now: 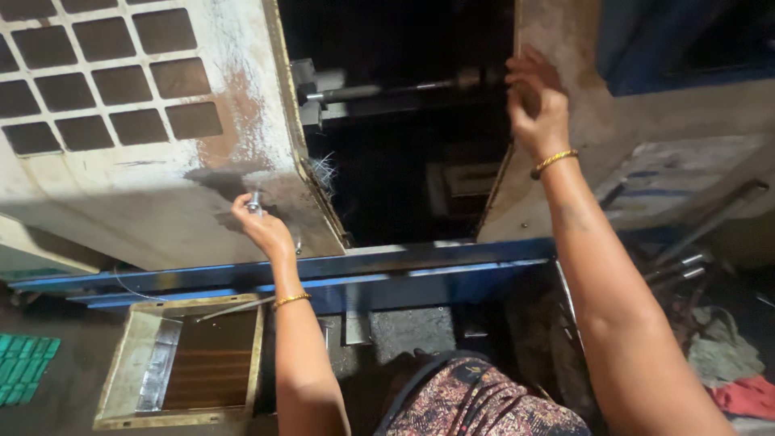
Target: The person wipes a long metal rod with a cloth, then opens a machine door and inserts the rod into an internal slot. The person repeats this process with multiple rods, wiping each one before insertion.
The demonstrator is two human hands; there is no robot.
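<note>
Left hand [260, 226] at centre left of the frame, grip narrow, pinched on a small shiny metal handle [255, 202] on the worn cream sliding door [234, 137] of a machine enclosure. Right hand [534, 105] at upper centre right, fingers curled over the edge of the opposite door panel [557, 32]; grip closed on that edge, as far as can be told. Doors apart, dark machine opening [404, 161] exposed between them, with a horizontal metal bar [379, 90] across its top. Judged from this: opening wide, interior not yet reached into, nothing carried in either hand. Below, a blue rail [323, 270] running across; at lower left, a rectangular tray [182, 367] on the floor; at lower right, rags [731, 371] and metal rods [686, 266].
</note>
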